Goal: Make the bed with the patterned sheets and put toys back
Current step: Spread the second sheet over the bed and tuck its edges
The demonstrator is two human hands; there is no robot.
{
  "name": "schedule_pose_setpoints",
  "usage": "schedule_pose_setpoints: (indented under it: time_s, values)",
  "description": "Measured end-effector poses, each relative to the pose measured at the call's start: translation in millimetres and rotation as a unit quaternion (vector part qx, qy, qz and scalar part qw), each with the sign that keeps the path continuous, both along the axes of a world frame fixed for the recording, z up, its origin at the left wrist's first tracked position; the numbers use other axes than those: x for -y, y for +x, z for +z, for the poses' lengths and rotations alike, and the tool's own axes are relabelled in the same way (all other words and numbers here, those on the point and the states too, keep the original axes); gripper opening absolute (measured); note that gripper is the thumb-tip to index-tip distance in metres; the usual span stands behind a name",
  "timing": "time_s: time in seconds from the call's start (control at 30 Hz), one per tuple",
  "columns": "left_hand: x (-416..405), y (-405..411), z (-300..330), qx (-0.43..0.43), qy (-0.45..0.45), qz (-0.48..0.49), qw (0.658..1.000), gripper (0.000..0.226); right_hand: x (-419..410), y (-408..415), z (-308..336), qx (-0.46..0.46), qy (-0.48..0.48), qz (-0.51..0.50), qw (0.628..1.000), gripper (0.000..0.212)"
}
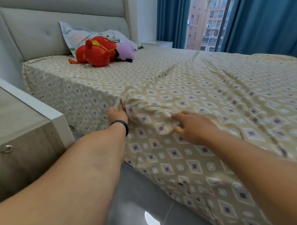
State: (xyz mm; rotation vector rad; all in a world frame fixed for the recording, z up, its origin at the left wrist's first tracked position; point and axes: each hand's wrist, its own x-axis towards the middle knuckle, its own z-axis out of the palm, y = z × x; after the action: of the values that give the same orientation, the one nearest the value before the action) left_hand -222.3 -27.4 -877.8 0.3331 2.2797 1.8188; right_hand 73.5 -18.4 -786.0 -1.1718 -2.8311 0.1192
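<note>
A beige patterned sheet point(205, 91) with purple diamonds and white circles covers the bed and hangs over its near side. My left hand point(117, 113) pinches a raised fold of the sheet at the mattress edge. Just to the right, my right hand point(193, 126) lies on the sheet with its fingers spread and curled into the cloth. Wrinkles run from the fold toward the far side. A red plush toy point(94, 52) and a purple plush toy point(126, 51) lie near the headboard, against a pale printed pillow point(74, 34).
A wooden bedside cabinet point(21, 128) with a white top stands at my left, close to the bed. Grey tiled floor point(139, 198) lies between us. A padded grey headboard point(46, 21) is at the back left; blue curtains point(269, 24) and a window are behind the bed.
</note>
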Motion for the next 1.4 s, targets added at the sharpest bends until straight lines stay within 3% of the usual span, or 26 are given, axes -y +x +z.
schedule_pose_setpoints:
  time_s: [0.13, 0.27, 0.33, 0.4, 0.5, 0.67, 0.77, 0.83, 0.87, 0.93, 1.0, 1.07, 1.17, 1.27, 1.4]
  values:
    - [11, -10, 18, -0.047, -0.007, 0.198, 0.979, 0.035, 7, 3, 7, 0.018, 0.013, 0.011, 1.0, 0.048]
    - [16, -33, 13, -0.024, -0.052, 0.233, 0.971, 0.036, 14, 42, 3, 0.034, 0.033, 0.014, 0.999, 0.053]
    - [20, -41, 8, -0.023, -0.102, 0.181, 0.978, 0.037, 8, 69, -1, 0.044, 0.06, -0.002, 0.997, 0.056]
    - [26, -47, 4, -0.01, -0.154, 0.103, 0.983, 0.051, 2, 90, -6, 0.061, 0.065, -0.022, 0.996, 0.061]
    - [27, -49, -3, 0.014, -0.164, 0.056, 0.985, 0.069, -5, 111, -18, 0.071, 0.059, -0.03, 0.995, 0.07]
    - [23, 4, 16, 0.025, -0.15, 0.08, 0.985, 0.051, -6, 117, -30, 0.091, 0.072, -0.017, 0.993, 0.086]
    - [16, 23, 29, -0.062, -0.165, 0.051, 0.983, 0.039, -7, 118, -26, 0.091, 0.074, -0.004, 0.993, 0.084]
    - [6, 35, 35, -0.175, -0.148, 0.024, 0.973, 0.041, -7, 125, -25, 0.089, 0.075, 0.01, 0.993, 0.083]
    - [-1, 46, 39, -0.267, -0.145, -0.013, 0.953, 0.043, -6, 132, -26, 0.094, 0.079, 0.015, 0.992, 0.083]
    - [-17, 79, 44, -0.457, -0.132, -0.146, 0.868, 0.043, -3, 155, -28, 0.097, 0.091, 0.029, 0.991, 0.083]
    - [-31, 111, 49, -0.547, -0.108, -0.284, 0.78, 0.034, 0, 184, -31, 0.101, 0.093, 0.036, 0.99, 0.08]
    - [-37, 144, 60, -0.564, -0.084, -0.382, 0.728, 0.027, 5, 217, -34, 0.102, 0.095, 0.031, 0.99, 0.077]
    - [-37, 201, 72, -0.58, -0.063, -0.488, 0.649, 0.034, 17, 270, -33, 0.077, 0.107, -0.019, 0.991, 0.074]
    - [-17, 257, 63, -0.579, -0.065, -0.57, 0.58, 0.045, 24, 305, -27, -0.066, 0.071, -0.126, 0.987, 0.061]
    - [-5, 297, 58, -0.622, -0.122, -0.592, 0.497, 0.074, 15, 352, -22, -0.174, 0.115, -0.34, 0.917, 0.047]
